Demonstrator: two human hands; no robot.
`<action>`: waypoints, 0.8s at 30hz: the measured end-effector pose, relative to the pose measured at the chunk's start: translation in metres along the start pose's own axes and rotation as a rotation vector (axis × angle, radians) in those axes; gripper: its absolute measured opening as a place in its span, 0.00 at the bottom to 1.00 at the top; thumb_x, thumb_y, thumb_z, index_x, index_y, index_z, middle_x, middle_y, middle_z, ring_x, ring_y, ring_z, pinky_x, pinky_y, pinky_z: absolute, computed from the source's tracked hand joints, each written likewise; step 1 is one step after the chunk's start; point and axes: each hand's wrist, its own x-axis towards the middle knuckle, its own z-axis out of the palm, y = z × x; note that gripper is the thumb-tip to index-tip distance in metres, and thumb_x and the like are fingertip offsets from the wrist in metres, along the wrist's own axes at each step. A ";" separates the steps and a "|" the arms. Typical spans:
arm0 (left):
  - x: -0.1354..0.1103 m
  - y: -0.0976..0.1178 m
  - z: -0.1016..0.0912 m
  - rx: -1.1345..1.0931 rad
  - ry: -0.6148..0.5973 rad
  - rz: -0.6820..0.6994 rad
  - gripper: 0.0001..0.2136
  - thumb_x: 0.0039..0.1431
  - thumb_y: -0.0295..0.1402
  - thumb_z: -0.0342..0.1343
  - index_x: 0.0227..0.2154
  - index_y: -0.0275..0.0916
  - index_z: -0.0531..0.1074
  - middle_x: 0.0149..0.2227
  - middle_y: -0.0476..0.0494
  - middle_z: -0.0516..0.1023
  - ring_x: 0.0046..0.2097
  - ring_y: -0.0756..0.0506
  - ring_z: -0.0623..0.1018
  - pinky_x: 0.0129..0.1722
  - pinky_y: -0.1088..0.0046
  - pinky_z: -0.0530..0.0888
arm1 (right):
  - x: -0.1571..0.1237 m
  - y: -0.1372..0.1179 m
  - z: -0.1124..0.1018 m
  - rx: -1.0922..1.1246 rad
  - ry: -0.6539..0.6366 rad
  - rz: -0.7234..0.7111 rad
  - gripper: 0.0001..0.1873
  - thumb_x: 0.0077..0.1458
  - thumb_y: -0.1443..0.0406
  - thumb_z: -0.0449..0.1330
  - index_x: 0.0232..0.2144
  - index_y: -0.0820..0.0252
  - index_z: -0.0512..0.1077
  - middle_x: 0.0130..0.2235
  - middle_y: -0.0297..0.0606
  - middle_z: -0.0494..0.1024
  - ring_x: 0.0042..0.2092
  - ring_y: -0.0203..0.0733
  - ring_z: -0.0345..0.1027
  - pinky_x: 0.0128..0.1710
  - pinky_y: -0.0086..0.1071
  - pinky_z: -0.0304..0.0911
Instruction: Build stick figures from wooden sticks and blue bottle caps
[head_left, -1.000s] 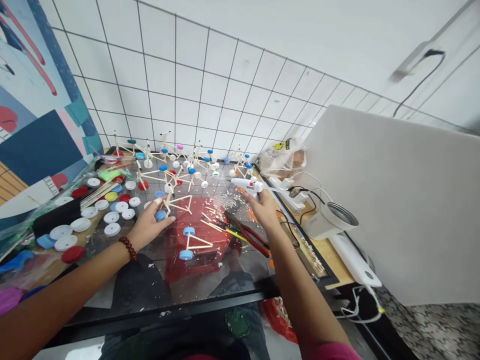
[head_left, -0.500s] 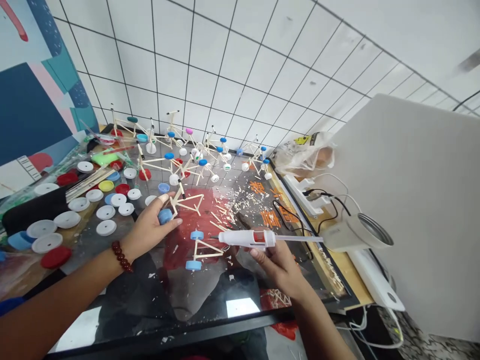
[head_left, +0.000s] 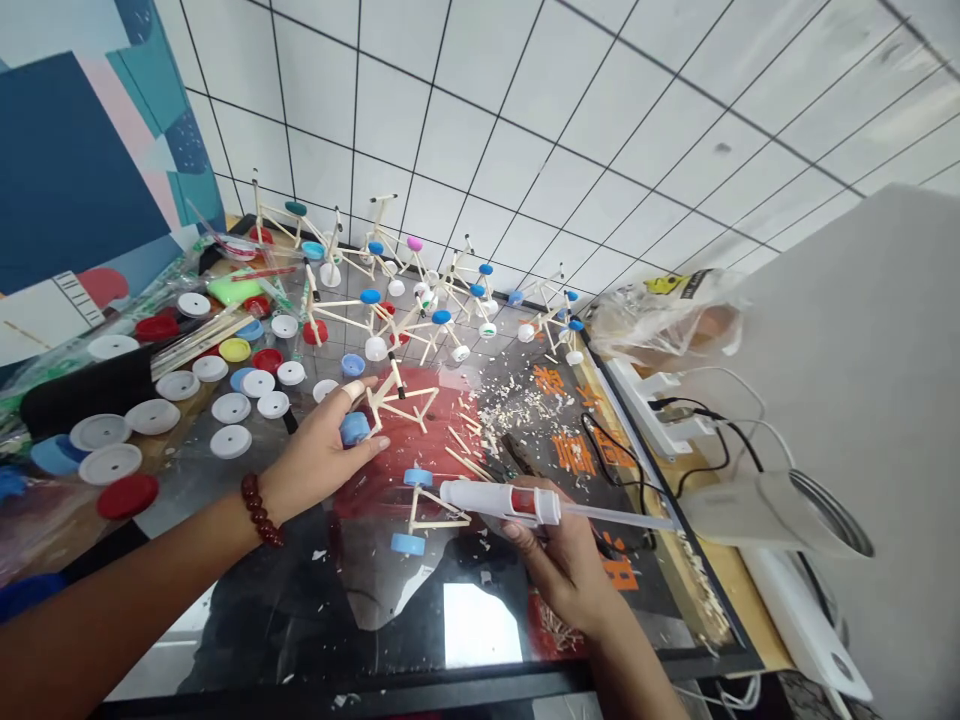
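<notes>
My left hand (head_left: 322, 440), with a dark red bead bracelet at its wrist, grips a small frame of wooden sticks (head_left: 401, 405) by a blue bottle cap (head_left: 355, 429) on its near end. The frame's upright stick has a black end. My right hand (head_left: 574, 570) is closed around a white glue gun (head_left: 487, 498), which points left with a clear glue stick (head_left: 619, 516) in its rear. Just below the gun's front lies a stick triangle (head_left: 442, 524) with two light blue caps. The gun's dark nozzle does not show now.
Several stick models with cap wheels (head_left: 409, 325) stand along the tiled wall. Loose bottle caps (head_left: 230, 441) lie at left. Wood crumbs (head_left: 517, 400) litter the middle. On the right are a power strip (head_left: 649, 410), cables, a grey-white cylinder (head_left: 772, 510) and a plastic bag (head_left: 660, 310).
The view has shifted, so most things appear further right. The glue gun's front has come nearer the triangle's upper cap. My left hand keeps its hold on the stick frame.
</notes>
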 end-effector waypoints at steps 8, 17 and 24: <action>0.000 -0.001 -0.001 -0.015 -0.007 0.005 0.29 0.55 0.37 0.60 0.61 0.44 0.64 0.63 0.40 0.71 0.63 0.37 0.71 0.63 0.53 0.66 | 0.002 -0.002 0.003 -0.040 0.007 -0.024 0.07 0.66 0.63 0.54 0.44 0.57 0.68 0.38 0.39 0.77 0.37 0.43 0.73 0.36 0.34 0.66; 0.000 0.000 0.000 -0.027 -0.011 0.012 0.29 0.55 0.37 0.60 0.61 0.43 0.64 0.63 0.40 0.71 0.63 0.38 0.70 0.64 0.55 0.64 | 0.001 0.000 0.005 -0.042 0.009 -0.029 0.08 0.66 0.62 0.53 0.45 0.56 0.68 0.38 0.39 0.77 0.37 0.44 0.73 0.37 0.35 0.67; 0.000 0.000 0.000 -0.021 -0.013 -0.003 0.31 0.55 0.38 0.60 0.62 0.44 0.62 0.64 0.41 0.70 0.64 0.37 0.69 0.65 0.54 0.64 | -0.005 0.003 0.001 0.035 -0.027 0.019 0.08 0.65 0.62 0.55 0.44 0.56 0.69 0.39 0.40 0.77 0.38 0.46 0.72 0.38 0.37 0.67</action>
